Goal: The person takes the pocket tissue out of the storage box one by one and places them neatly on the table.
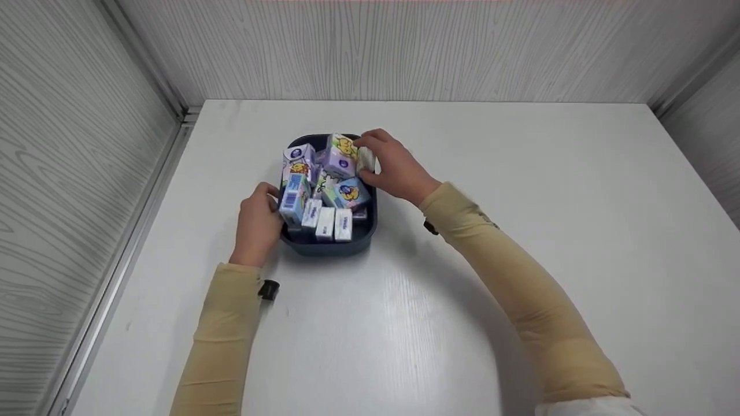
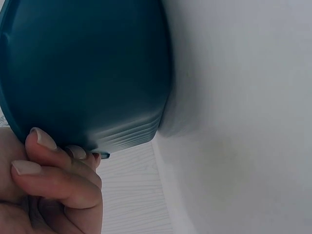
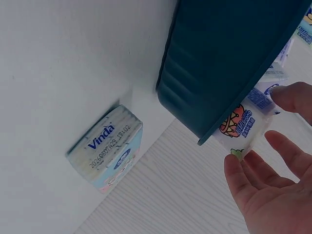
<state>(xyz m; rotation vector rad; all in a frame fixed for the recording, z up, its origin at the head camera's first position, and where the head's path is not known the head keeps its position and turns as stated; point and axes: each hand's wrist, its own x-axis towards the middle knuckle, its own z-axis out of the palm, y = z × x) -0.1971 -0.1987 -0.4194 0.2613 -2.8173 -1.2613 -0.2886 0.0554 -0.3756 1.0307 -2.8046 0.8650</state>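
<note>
Left hand (image 1: 258, 222), fingers curled, grips blue tub (image 1: 329, 248) at left rim. Right hand (image 1: 400, 169), half-curled, pinches tissue packet (image 3: 245, 127), far right.

"Where is room lying open?"
"Across the surface (image 1: 578, 173) at right, beyond the right sleeve (image 1: 520, 289)."
"What's blocking?"
"Left of centre, packs (image 1: 325, 222) are crowding the bin (image 1: 332, 249); the left grip (image 1: 258, 222) and right grip (image 1: 402, 170) are flanking it. In the right wrist view, a Vinda pack (image 3: 107, 148) is obstructing lower left."
</note>
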